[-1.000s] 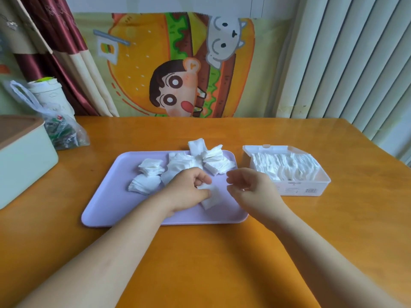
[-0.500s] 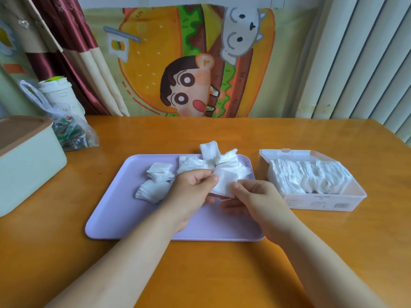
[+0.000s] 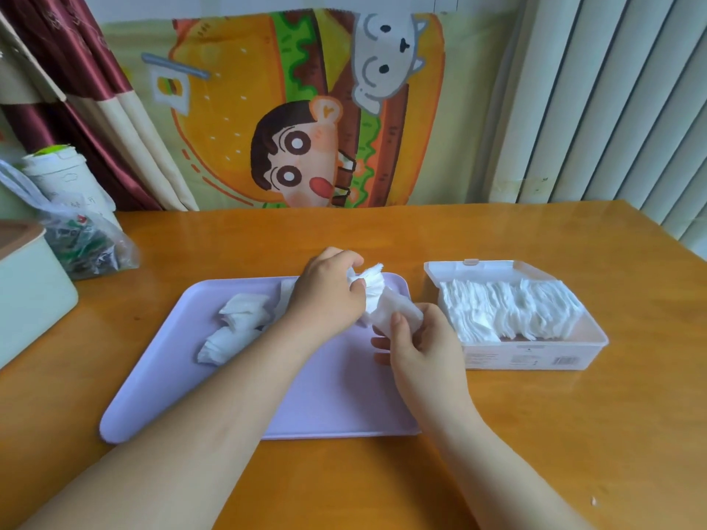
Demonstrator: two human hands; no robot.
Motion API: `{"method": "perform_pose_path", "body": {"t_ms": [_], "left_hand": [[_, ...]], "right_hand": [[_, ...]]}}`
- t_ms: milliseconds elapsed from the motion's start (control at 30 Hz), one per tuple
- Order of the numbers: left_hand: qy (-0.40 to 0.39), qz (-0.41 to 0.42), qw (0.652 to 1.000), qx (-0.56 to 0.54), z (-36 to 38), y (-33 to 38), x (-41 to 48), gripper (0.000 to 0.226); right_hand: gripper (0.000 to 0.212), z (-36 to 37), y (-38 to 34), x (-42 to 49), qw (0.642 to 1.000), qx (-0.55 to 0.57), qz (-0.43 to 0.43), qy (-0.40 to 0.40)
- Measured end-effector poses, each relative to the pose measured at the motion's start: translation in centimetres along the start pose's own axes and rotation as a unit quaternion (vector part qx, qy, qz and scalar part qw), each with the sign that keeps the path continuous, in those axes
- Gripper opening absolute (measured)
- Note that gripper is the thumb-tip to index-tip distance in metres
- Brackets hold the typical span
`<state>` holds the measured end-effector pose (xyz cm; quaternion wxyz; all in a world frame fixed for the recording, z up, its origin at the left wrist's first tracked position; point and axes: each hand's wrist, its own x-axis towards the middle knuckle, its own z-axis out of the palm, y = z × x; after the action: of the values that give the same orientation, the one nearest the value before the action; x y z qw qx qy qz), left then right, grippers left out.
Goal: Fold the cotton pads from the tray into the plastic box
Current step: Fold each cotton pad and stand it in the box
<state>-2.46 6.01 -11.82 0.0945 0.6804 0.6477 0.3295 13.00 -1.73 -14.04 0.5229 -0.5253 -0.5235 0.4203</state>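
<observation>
Holding: both bare hands grip white cotton pads above the far right part of the lilac tray.
Left hand: fingers closed around a bunch of pads at the tray's 1 o'clock corner; the frayed edges fan out past the fingertips.
Right hand: thumb and fingers pinch a single cotton pad, which touches the left hand's bunch; the hand sits at the tray's 3 o'clock edge.
Loose pads: two small heaps lie on the tray at about 10 o'clock from its centre, left of the left forearm.
Plastic box: clear, open, at 3 o'clock just beside the tray, apart from it; a row of packed pads stands inside.
Table: orange wood; a clear plastic bag lies at 10 o'clock, a pale green container at 9 o'clock.
</observation>
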Motion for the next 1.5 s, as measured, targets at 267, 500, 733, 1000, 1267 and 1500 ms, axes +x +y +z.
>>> {"method": "perform_pose_path", "body": {"t_ms": [267,500,733,1000,1267,1500], "left_hand": [[-0.201,-0.086,0.963,0.158,-1.0,-2.4,5.4,0.063],[-0.142,-0.087,0.985,0.049,-0.9,-3.5,5.2,0.068],[-0.014,-0.098,0.989,-0.109,-5.0,-1.0,2.1,0.008],[-0.074,-0.173,0.826,-0.531,-5.3,1.1,-8.7,0.015],[-0.085,-0.142,0.883,-0.439,-2.8,-1.1,-10.2,0.019],[-0.082,-0.135,0.879,-0.451,-2.3,-2.1,-10.4,0.018]], "right_hand": [[0.013,-0.1,0.2,0.4,1.0,0.011,0.019,-0.002],[0.014,-0.2,-0.1,0.3,1.0,-0.001,0.019,-0.002],[0.014,-0.2,-0.2,0.2,1.0,-0.015,0.013,-0.003],[0.026,-0.2,0.1,0.2,0.999,0.015,0.002,-0.044],[0.004,-0.1,-0.4,-0.3,0.994,0.057,0.005,-0.089],[0.012,0.2,-0.1,0.0,0.993,0.03,-0.006,-0.11]]}}
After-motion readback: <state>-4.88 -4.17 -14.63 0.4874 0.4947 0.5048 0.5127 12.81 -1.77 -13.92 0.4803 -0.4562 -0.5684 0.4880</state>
